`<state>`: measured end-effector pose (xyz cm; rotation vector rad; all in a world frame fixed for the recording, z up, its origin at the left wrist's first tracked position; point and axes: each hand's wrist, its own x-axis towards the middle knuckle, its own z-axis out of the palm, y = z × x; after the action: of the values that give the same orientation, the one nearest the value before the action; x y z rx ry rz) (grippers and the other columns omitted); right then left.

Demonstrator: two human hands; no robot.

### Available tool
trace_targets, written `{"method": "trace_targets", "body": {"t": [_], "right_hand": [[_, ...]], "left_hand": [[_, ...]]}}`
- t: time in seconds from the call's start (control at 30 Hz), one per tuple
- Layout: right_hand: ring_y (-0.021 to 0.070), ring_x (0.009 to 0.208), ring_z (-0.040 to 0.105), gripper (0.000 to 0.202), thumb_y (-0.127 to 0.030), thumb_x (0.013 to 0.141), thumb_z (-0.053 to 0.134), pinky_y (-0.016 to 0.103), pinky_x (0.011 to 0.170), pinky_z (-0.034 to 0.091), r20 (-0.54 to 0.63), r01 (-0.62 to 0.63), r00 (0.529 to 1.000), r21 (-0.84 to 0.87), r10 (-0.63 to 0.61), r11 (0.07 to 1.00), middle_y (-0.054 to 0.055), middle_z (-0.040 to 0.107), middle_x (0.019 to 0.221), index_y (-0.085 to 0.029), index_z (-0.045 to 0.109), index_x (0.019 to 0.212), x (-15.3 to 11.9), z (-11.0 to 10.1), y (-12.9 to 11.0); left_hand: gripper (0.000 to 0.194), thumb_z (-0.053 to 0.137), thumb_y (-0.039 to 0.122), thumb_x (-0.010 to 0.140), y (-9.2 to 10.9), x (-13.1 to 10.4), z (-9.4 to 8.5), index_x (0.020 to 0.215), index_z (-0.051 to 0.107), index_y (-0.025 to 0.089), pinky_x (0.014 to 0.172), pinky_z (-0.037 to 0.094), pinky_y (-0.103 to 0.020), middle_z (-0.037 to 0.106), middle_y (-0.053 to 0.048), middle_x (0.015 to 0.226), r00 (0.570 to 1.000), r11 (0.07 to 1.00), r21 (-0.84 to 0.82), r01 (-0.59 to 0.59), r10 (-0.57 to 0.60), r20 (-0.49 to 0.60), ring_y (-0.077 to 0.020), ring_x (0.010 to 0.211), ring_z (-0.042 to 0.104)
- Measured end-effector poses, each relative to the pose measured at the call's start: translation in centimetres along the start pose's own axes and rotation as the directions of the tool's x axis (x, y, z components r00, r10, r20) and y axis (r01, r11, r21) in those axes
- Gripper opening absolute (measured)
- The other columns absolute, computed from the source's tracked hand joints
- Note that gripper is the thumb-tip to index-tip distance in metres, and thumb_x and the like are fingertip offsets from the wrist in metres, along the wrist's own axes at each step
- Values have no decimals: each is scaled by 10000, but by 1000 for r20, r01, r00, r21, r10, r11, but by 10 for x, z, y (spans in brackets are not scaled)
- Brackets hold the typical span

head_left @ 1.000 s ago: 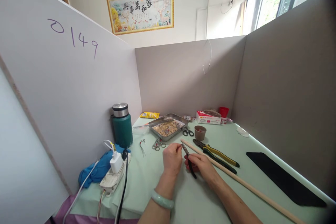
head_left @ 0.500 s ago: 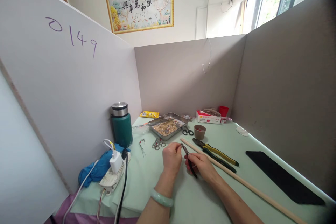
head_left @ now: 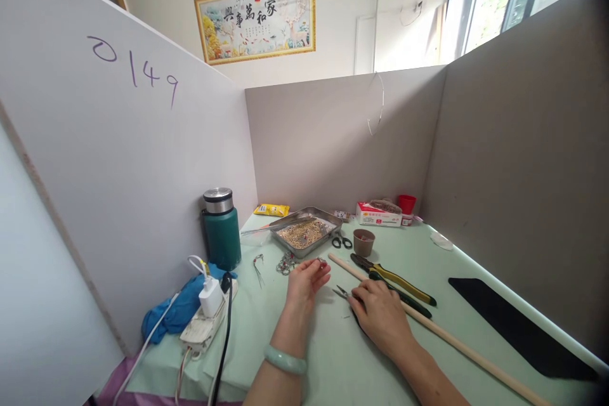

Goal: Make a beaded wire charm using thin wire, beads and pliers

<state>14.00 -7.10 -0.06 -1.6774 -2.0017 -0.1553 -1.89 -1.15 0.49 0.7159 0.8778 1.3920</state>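
My left hand (head_left: 307, 280), with a green bangle (head_left: 285, 360) on the wrist, pinches a tiny object at the fingertips, too small to name. It is just in front of the metal tray (head_left: 340, 223) of gold beads (head_left: 304, 232). My right hand (head_left: 380, 314) is palm down near the wooden rod (head_left: 447, 335), its fingers over small black-handled pliers (head_left: 340, 292) whose jaws are parted and point left. Left of the tray front, a pile of wire loops (head_left: 286, 264) and a few wire pieces (head_left: 258, 269) lie on the green cloth.
Large yellow-green pliers (head_left: 404, 282) lie right of the rod. Behind are scissors (head_left: 341, 240), a brown cup (head_left: 364, 242) and a red-white box (head_left: 379, 214). A green bottle (head_left: 222, 231) and power strip (head_left: 204, 327) stand left; a black sheet (head_left: 518, 327) lies right.
My right hand has turned palm down and lowered the small pliers to the cloth, away from my left hand. My left hand has rolled, and its fingers show more.
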Motion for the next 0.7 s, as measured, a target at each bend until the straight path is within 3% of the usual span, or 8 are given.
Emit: {"method": "trace_targets", "body": {"t": [0.17,0.27,0.37,0.5,0.7], "right_hand": [[255,900,485,221,-298,832,422,359,705,340,-149,-142,982,-214,112,967,71,605,912,-218,623,878,-8,-15,32],[279,845,489,203,-317,805,465,361,639,348,-113,-235,971,-312,209,921,95,597,837,-178,600,867,-19,-18,60],[269,818,495,227,-336,829,429,335,596,356,-62,-226,974,-300,217,927,92,586,818,-177,572,905,-28,-14,77],[249,790,510,209,-333,827,428,315,572,367,-30,-190,982,-286,189,939,88,564,850,-182,536,922,-33,-9,80],[251,802,535,208,-383,823,408,299,518,364,-51,-296,955,-230,292,927,86,562,841,-192,489,835,-47,-17,83]], "left_hand": [[104,663,148,680,3,-2,0,735,593,94,701,524,-273,660,-91,767,995,969,-228,91,-80,57,-190,775,649],[102,655,166,696,2,-2,-1,724,603,82,700,529,-278,662,-99,754,994,951,-289,109,-95,61,-195,766,651],[104,647,170,704,2,-1,-2,715,607,74,671,534,-277,659,-102,725,991,937,-321,136,-128,47,-190,724,653],[73,611,125,717,3,2,-3,681,601,63,656,536,-275,657,-121,702,986,919,-364,153,-164,3,-191,695,654],[67,590,115,727,6,3,-5,672,594,76,682,537,-258,657,-113,704,986,906,-400,140,-163,-25,-175,707,652]]}}
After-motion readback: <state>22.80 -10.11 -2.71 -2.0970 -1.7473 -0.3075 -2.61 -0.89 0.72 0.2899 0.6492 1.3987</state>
